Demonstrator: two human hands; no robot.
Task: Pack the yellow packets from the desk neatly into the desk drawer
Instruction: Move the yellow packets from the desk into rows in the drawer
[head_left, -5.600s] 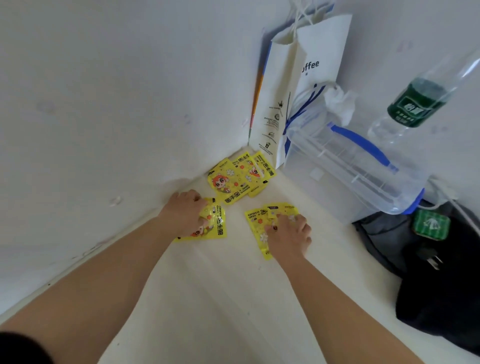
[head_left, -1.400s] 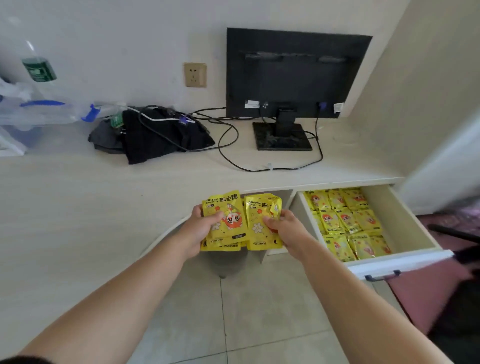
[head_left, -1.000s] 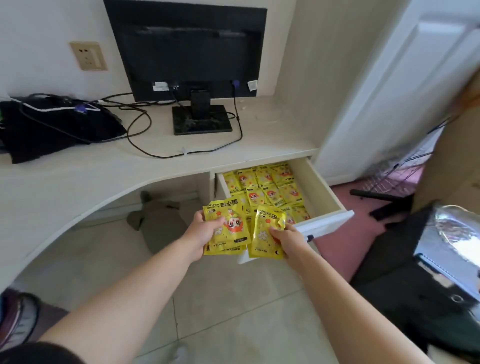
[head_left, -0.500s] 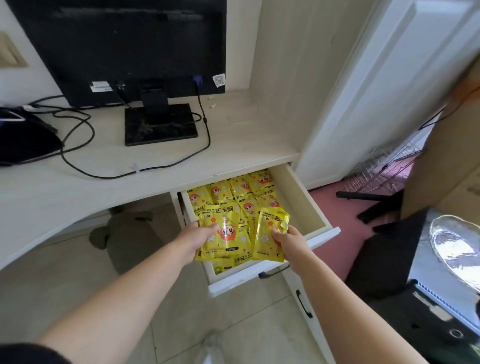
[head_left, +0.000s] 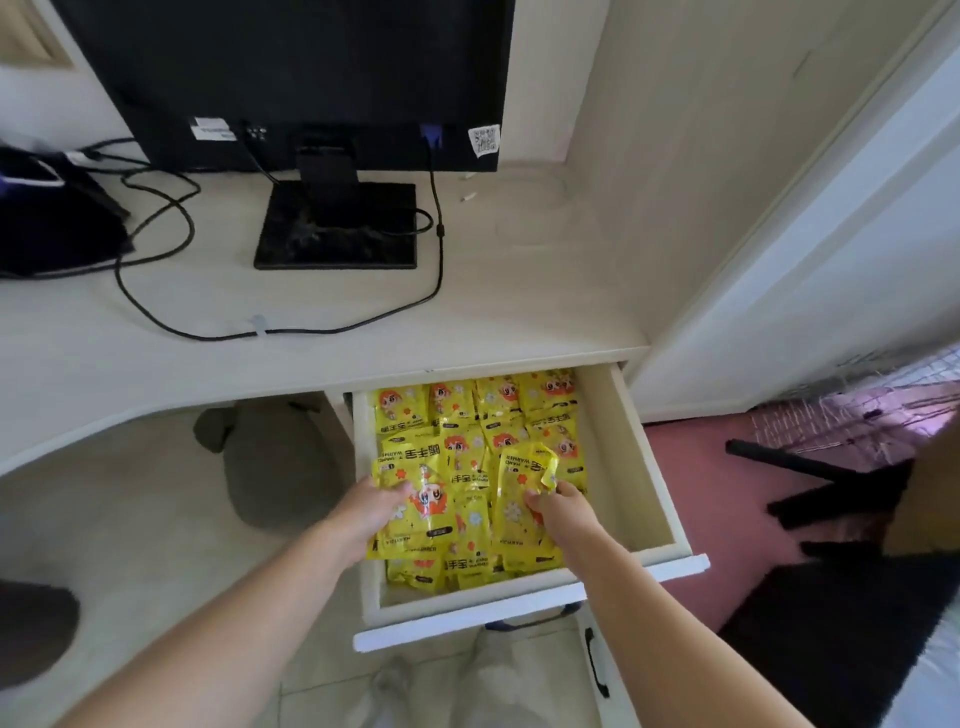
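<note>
Two hands hold glossy yellow foil packets (head_left: 415, 467) over the front half of the open cream wooden drawer (head_left: 641, 467). The left hand (head_left: 363, 512) grips a stack by the left wall and the right hand (head_left: 563, 506) pinches one mid-drawer. Long axes run front-to-back. I judge the bare right-wall strip nearest the right hand.

Black monitor (head_left: 291, 78) at back, square base (head_left: 335, 228) under it, QR sticker (head_left: 484, 140) on its lower right corner. Black cable (head_left: 156, 291) loops left and in front of base. Dark bag (head_left: 52, 228) far left, partly cut off. Grey bundle (head_left: 275, 467) on tiled floor (head_left: 130, 545). White door (head_left: 831, 234) right; pink mat (head_left: 727, 467) at its foot.
</note>
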